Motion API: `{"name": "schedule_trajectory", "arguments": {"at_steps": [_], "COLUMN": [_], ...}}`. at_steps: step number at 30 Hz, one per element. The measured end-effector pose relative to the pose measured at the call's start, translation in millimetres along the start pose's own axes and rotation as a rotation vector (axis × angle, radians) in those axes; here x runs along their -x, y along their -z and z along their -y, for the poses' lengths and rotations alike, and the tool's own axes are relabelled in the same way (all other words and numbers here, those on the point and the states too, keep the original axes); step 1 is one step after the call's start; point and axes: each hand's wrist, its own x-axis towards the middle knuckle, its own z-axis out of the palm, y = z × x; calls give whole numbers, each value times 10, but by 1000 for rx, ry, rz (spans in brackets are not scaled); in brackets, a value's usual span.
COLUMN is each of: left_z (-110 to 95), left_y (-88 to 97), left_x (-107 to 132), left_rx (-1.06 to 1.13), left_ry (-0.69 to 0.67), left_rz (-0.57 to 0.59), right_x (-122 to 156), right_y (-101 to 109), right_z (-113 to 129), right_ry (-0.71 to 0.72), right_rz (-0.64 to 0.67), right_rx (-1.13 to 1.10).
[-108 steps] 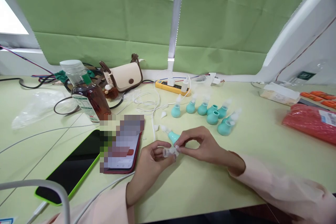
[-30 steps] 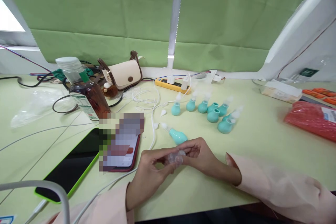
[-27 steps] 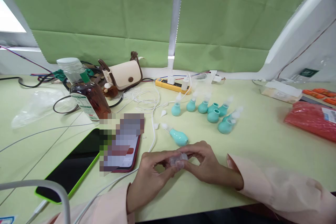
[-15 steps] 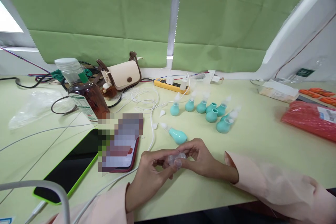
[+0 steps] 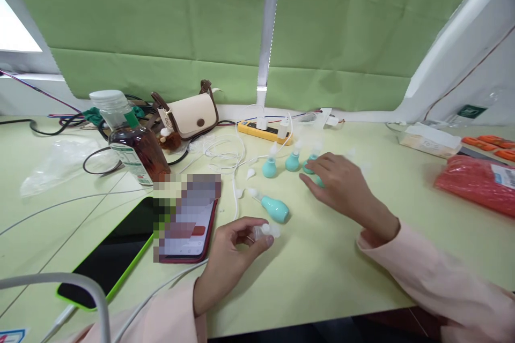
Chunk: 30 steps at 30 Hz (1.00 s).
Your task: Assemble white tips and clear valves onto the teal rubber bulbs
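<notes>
My left hand (image 5: 233,249) pinches a small clear plastic tip (image 5: 263,231) just above the pale green table (image 5: 314,273). My right hand (image 5: 341,185) reaches forward over the cluster of teal rubber bulbs and covers some of them; its fingers curl downward onto one bulb (image 5: 310,163), and I cannot see what they grip. Two upright teal bulbs with clear tips (image 5: 269,166) (image 5: 293,159) stand left of that hand. One more teal bulb (image 5: 273,208) lies on its side between my hands. Loose white tips (image 5: 250,173) lie nearby.
A red-cased phone (image 5: 187,222) and a green-edged tablet (image 5: 108,257) lie at left. A brown drink bottle (image 5: 131,142), cream purse (image 5: 189,115), yellow power strip (image 5: 263,131) and white cables sit behind. A red bag (image 5: 475,182) lies at right.
My right hand has left the clear tip and moved forward and right onto the teal bulb cluster. My left hand stays in place, still pinching the tip.
</notes>
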Motion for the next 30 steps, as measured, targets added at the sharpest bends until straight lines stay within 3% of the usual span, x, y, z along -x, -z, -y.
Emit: {"name": "schedule_trajectory", "arguments": {"at_steps": [4, 8, 19, 24, 28, 30], "left_z": [35, 32, 34, 43, 8, -8], "left_y": [10, 17, 22, 19, 8, 4], "left_x": [2, 6, -13, -14, -41, -63], "left_rx": [-3, -1, 10, 39, 126, 167], "left_ry": [-30, -41, 15, 1, 32, 62], "left_rz": [17, 12, 25, 7, -4, -2], "right_x": [-38, -29, -19, -39, -55, -48], "right_y": [6, -113, -232, -154, 37, 106], "right_z": [-178, -248, -362, -336, -189, -88], "right_ry": [-149, -211, -180, -140, -129, -171], "right_rz": [253, 420, 505, 424, 78, -15], "right_rx": [331, 361, 394, 90, -437, -792]}}
